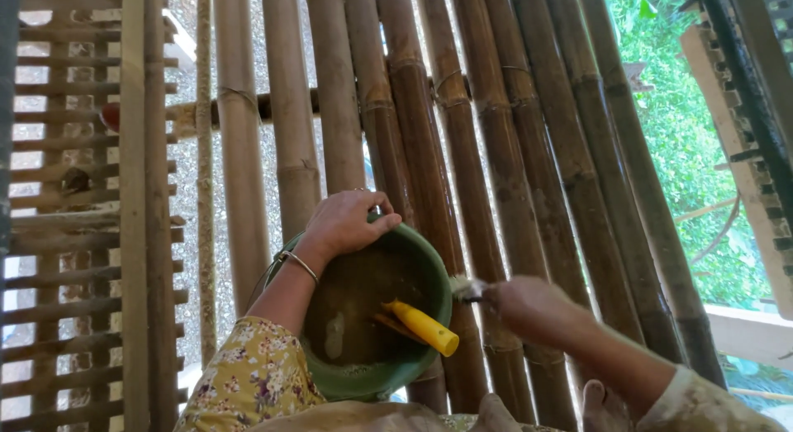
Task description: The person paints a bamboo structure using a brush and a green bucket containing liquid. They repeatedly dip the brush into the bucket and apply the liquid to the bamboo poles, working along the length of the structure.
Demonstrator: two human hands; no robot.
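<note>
A green bowl (413, 362) of murky brown liquid rests on a floor of bamboo poles (429, 135). My left hand (347, 221) grips its far rim; a thin bangle circles that wrist. A yellow-handled tool (423, 325) lies in the bowl, its handle pointing to the lower right. My right hand (529, 308), blurred by motion, is just right of the bowl and is closed around a small whitish brush or tuft (467, 288) that sticks out to the left by the bowl's rim.
A slatted wooden panel (91, 209) stands at the left, with gravel ground seen through the gaps. Green foliage (694, 143) and a wooden frame (743, 110) show at the right. My toes (595, 403) are at the bottom edge.
</note>
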